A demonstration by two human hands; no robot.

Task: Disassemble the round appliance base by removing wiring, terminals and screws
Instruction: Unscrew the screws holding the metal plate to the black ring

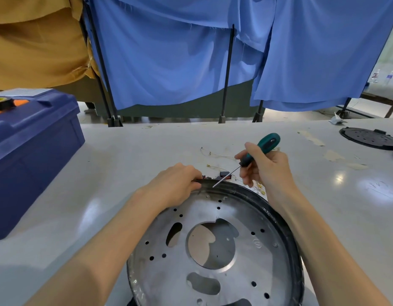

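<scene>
The round appliance base, a perforated metal disc inside a black rim, stands tilted toward me on the white table. My left hand grips the rim at its far upper left. My right hand holds a screwdriver with a teal and black handle. Its thin shaft slopes down to the left, and the tip sits at the rim's top edge. Just behind the rim lie loose thin wires, small brass terminals and a small dark part.
A blue plastic toolbox stands at the left with a roll of tape on its lid. A black round cover lies at the far right of the table. Blue curtains hang behind the table's far edge.
</scene>
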